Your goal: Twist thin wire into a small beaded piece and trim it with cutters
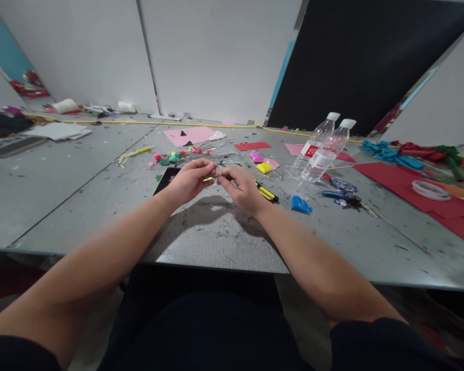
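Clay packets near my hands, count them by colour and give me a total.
Pink clay packet: 1
Yellow clay packet: 1
Blue clay packet: 1
Total: 3
They lie on the table, on the side of the right hand.

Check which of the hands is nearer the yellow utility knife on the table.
Right. The right hand sits directly beside the yellow utility knife, nearly touching its handle. The left hand is farther off, on the far side of the right hand.
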The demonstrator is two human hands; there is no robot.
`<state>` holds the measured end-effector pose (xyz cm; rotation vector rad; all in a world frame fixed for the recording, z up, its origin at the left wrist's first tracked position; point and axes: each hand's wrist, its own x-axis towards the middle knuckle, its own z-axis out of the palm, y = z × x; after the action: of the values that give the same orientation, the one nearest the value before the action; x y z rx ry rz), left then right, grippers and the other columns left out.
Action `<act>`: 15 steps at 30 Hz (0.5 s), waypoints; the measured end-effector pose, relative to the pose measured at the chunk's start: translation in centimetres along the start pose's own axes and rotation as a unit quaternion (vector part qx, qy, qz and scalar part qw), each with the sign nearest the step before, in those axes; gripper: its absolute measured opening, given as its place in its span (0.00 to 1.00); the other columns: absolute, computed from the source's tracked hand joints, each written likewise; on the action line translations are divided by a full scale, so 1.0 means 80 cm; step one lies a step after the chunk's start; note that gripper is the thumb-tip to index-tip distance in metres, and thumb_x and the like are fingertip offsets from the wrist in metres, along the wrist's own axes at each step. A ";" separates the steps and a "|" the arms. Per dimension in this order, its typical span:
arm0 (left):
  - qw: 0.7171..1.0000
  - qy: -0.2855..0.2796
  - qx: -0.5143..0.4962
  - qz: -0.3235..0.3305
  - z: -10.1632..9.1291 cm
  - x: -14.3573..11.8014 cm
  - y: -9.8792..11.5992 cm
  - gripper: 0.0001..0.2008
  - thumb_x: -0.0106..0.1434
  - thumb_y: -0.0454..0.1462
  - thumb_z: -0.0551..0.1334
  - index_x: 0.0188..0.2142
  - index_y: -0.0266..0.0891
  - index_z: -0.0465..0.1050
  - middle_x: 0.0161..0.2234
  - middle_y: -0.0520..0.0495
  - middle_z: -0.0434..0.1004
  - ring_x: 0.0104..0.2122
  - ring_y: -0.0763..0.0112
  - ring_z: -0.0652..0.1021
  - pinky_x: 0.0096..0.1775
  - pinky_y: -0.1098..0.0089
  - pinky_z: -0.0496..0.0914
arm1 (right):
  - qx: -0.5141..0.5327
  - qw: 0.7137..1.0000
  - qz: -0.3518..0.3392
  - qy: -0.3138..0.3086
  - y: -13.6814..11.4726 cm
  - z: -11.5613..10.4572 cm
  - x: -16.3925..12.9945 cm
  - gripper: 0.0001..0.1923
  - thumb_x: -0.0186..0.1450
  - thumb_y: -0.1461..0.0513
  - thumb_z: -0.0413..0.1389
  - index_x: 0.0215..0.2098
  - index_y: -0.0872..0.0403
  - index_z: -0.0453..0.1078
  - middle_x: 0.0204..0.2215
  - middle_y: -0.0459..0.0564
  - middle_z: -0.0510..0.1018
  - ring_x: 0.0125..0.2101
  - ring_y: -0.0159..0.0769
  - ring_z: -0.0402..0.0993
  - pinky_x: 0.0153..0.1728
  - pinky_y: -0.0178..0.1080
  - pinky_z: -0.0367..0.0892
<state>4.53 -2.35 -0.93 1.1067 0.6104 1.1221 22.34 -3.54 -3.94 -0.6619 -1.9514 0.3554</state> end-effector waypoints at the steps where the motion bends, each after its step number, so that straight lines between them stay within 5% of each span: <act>1: 1.000 -0.004 -0.005 -0.001 0.000 0.000 0.000 0.05 0.61 0.30 0.67 0.29 0.34 0.74 0.26 0.51 0.74 0.29 0.77 0.76 0.36 0.74 0.71 | 0.022 1.000 0.005 -0.010 0.000 0.001 0.000 0.09 0.71 0.58 0.52 0.35 0.52 0.68 0.30 0.46 0.74 0.31 0.34 0.67 0.35 0.39 0.65; 8: 0.997 0.025 0.009 -0.074 0.004 0.000 0.001 0.15 0.68 0.35 0.62 0.25 0.33 0.72 0.25 0.47 0.75 0.26 0.75 0.76 0.36 0.70 0.74 | 0.012 0.999 -0.012 -0.050 0.009 -0.003 0.002 0.21 0.73 0.49 0.50 0.26 0.51 0.63 0.23 0.44 0.67 0.28 0.33 0.63 0.34 0.39 0.62; 15: 0.994 0.018 0.053 -0.093 0.007 -0.001 0.001 0.15 0.66 0.41 0.67 0.27 0.33 0.73 0.25 0.46 0.75 0.24 0.74 0.77 0.33 0.70 0.74 | -0.024 0.998 0.007 -0.049 0.012 -0.004 0.001 0.30 0.72 0.41 0.44 0.21 0.51 0.54 0.18 0.42 0.59 0.23 0.31 0.57 0.28 0.38 0.56</act>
<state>4.95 -2.64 -0.64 1.0975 0.7921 0.9595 22.88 -2.72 -4.27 -0.7012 -2.0542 0.3567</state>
